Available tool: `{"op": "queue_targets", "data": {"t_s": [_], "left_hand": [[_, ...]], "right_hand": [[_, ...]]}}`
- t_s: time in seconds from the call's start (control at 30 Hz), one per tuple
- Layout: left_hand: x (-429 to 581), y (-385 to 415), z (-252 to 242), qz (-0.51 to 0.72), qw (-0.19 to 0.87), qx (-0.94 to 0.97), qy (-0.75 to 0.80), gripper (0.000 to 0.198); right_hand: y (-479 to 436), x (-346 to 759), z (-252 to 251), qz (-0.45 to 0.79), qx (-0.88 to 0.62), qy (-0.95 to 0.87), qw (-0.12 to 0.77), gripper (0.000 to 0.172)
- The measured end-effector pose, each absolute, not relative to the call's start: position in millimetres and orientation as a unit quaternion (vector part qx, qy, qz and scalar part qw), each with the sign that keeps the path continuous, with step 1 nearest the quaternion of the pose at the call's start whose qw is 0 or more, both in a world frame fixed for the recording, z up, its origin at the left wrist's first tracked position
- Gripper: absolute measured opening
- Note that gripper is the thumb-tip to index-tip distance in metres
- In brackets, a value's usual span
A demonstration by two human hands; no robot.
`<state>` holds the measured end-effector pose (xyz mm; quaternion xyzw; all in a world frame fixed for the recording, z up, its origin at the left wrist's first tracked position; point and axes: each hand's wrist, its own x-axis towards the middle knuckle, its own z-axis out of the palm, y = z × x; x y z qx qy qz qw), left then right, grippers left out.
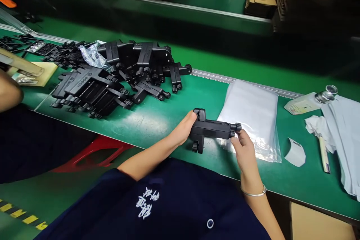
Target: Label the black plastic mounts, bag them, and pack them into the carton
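A black plastic bracket (pixel 212 129) with round knobs is held above the near edge of the green table (pixel 157 127). My left hand (pixel 184 129) grips its left end, the fingers partly hidden behind it. At the other end, the fingers of my right hand (pixel 244 145) are closed around the small knobs. Just beyond the bracket lies a stack of clear plastic bags (pixel 250 108). Many similar black brackets (pixel 90 84) are piled to the left, some bearing raised lettering.
A bottle with a metal cap (pixel 305 103), a curled white label sheet (pixel 295 152), a wooden-handled tool (pixel 324 154) and white sheets (pixel 341 131) lie at the right. Another person's arm (pixel 9 92) is at the left edge. Cardboard (pixel 260 0) stands on the back shelf.
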<state>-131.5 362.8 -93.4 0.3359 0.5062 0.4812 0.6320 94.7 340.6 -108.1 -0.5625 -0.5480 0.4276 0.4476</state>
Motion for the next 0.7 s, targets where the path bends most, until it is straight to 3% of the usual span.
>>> {"op": "queue_targets", "data": {"t_s": [0.17,0.27,0.37,0.5,0.7], "left_hand": [[-133.9,359.4,-95.0,0.497,0.602,0.394,0.485,0.056],[-132.6,366.4,-94.9,0.522,0.636,0.299,0.483,0.051],[-130.4,379.4,-93.2,0.525,0.684,0.153,0.483,0.049],[-127.8,391.0,-88.3,0.492,0.740,0.094,0.449,0.053],[-123.2,391.9,-85.1,0.467,0.760,0.090,0.443,0.057]], "right_hand": [[341.8,94.7,-111.5,0.439,-0.562,-0.515,0.475,0.025],[340.1,90.2,-104.6,0.436,-0.549,-0.542,0.463,0.034],[334.4,76.2,-97.5,0.508,-0.518,-0.558,0.402,0.042],[326.4,48.6,-92.0,0.652,-0.465,-0.533,0.275,0.033],[327.5,28.0,-85.7,0.687,-0.462,-0.479,0.292,0.029]]}}
